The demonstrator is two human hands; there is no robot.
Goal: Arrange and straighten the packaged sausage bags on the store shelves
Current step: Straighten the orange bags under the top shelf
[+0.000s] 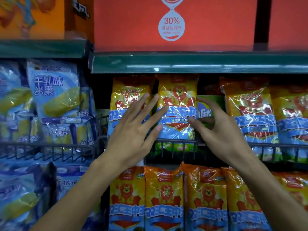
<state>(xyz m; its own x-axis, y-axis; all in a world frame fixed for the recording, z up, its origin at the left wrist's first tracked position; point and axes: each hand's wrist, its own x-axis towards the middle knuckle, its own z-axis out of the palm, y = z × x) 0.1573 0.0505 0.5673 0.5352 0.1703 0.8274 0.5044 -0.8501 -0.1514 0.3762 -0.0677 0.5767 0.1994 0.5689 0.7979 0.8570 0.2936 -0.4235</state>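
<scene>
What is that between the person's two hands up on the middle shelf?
In the head view, a glossy yellow-and-blue lion sausage bag stands upright between the left hand and right hand, with a green packet just behind its right edge.

Yellow-and-blue lion-print sausage bags: upper-shelf row point(178, 107) stands upright behind a wire rail, uneven, with gaps between packs and the right-hand bag point(250, 110) tilted. Lower-shelf row point(183, 197) stands upright, packed edge to edge, fronts facing out, glossy film creased.
</scene>
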